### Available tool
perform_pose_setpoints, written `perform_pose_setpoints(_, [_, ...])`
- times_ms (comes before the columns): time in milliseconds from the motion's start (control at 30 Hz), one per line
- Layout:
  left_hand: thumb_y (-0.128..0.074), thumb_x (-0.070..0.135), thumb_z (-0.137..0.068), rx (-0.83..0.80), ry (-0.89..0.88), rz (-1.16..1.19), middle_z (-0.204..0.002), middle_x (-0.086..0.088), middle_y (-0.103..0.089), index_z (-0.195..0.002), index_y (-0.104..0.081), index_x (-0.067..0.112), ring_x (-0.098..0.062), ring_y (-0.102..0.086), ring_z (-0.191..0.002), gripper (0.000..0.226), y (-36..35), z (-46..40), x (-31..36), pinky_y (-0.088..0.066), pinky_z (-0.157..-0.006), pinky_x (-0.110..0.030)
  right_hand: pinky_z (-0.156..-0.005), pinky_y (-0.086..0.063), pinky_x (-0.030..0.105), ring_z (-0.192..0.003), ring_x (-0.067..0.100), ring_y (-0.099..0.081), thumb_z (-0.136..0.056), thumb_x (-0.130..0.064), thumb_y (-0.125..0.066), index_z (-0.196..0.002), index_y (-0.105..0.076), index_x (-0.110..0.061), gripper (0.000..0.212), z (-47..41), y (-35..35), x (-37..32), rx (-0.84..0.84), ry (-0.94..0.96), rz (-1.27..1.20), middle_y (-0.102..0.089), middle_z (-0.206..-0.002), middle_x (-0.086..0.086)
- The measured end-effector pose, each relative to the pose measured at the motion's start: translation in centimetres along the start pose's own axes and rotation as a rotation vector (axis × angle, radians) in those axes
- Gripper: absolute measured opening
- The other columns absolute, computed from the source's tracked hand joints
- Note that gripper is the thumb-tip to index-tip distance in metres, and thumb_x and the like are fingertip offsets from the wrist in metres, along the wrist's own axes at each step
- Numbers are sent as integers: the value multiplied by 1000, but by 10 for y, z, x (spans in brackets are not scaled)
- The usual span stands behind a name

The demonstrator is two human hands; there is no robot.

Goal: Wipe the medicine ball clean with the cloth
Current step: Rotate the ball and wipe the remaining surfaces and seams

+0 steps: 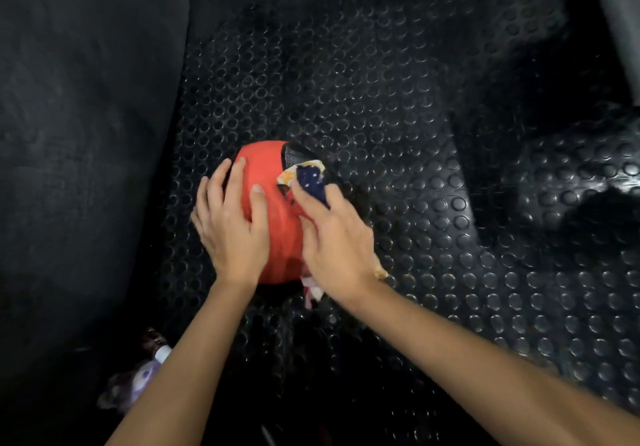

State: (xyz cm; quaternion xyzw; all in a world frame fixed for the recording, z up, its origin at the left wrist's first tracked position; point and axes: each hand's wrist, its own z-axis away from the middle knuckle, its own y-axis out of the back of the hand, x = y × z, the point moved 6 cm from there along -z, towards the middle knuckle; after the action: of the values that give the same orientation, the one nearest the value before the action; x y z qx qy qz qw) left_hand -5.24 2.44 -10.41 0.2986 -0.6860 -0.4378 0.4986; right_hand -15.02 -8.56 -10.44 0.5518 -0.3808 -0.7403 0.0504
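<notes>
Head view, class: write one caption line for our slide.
Left hand steadies the red medicine ball on studded rubber flooring while the right hand presses a patterned cloth against it.

No text, label, brand or number can be read anywhere.

medicine ball (273,182): matt red skin, finely grained; black panel at its far right side, glossier
cloth (310,177): soft printed fabric, navy with pale dots, orange-and-white edge, crumpled
floor mat (398,106): black rubber under the ball, raised round studs, slight sheen
bottle (152,364): near-left of the ball, smooth plastic, blurred
</notes>
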Motion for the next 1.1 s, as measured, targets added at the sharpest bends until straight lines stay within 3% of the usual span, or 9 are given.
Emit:
perform_pose_setpoints(100, [-30, 46, -92, 7, 13, 29, -146, 0, -42, -140, -46, 22, -28, -34, -136, 56, 1, 1, -3, -25, -112, -51, -77, -47, 39, -94, 24, -54, -95, -19, -44, -135, -48, -35, 43, -23, 4, 17, 94, -98, -1, -48, -107, 1])
perform_pose_setpoints(200, [-30, 46, -93, 10, -1, 13, -146, 0, -42, -140, -46, 23, -28, -33, -137, 55, 1, 2, -1, -24, -112, -50, -79, -41, 34, -102, 27, -57, -96, -21, -42, -130, -54, -35, 38, -49, 7, 39, 55, -278, 25, -52, -115, 2])
perform_pose_setpoints(367, [-29, 44, -92, -42, -33, 3, -149, 4, -38, -139, -45, 24, -26, -25, -141, 54, 2, -1, 3, -18, -114, -54, -85, -44, 37, -104, 23, -53, -96, -19, -41, -138, -44, -34, 45, -24, 4, 32, 52, -129, 77, -46, -123, -2])
perform_pose_setpoints(500, [-32, 35, -96, -32, 124, 7, -151, 10, -34, -138, -44, 29, -25, -17, -144, 44, -3, -10, 10, -13, -113, -57, -87, -46, 41, -108, 23, -51, -97, -21, -41, -140, -41, -33, 45, -18, 1, 41, 48, -144, 81, -46, -125, -2])
perform_pose_setpoints(700, [-26, 45, -93, -2, 71, -63, -148, 10, -39, -139, -46, 33, -25, -25, -141, 51, 0, -7, 5, -21, -112, -55, -60, -50, 37, -88, 25, -54, -92, -24, -38, -135, -49, -27, 45, 5, -3, 5, 98, 123, 222, -52, -108, 4])
perform_pose_setpoints(867, [-30, 38, -94, -2, 88, -40, -147, 7, -40, -138, -47, 30, -26, -27, -140, 48, 1, -8, 0, -23, -110, -58, -81, -44, 37, -101, 28, -57, -96, -18, -42, -129, -54, -36, 39, -75, -1, 10, -46, -73, 142, -50, -116, 3])
perform_pose_setpoints(1100, [-28, 39, -93, 2, 135, -54, -148, 9, -39, -138, -47, 32, -26, -27, -140, 49, -2, -12, 8, -22, -109, -58, -74, -50, 41, -96, 24, -50, -97, -20, -41, -140, -39, -35, 46, -5, 1, -14, -23, 86, 166, -45, -118, 1])
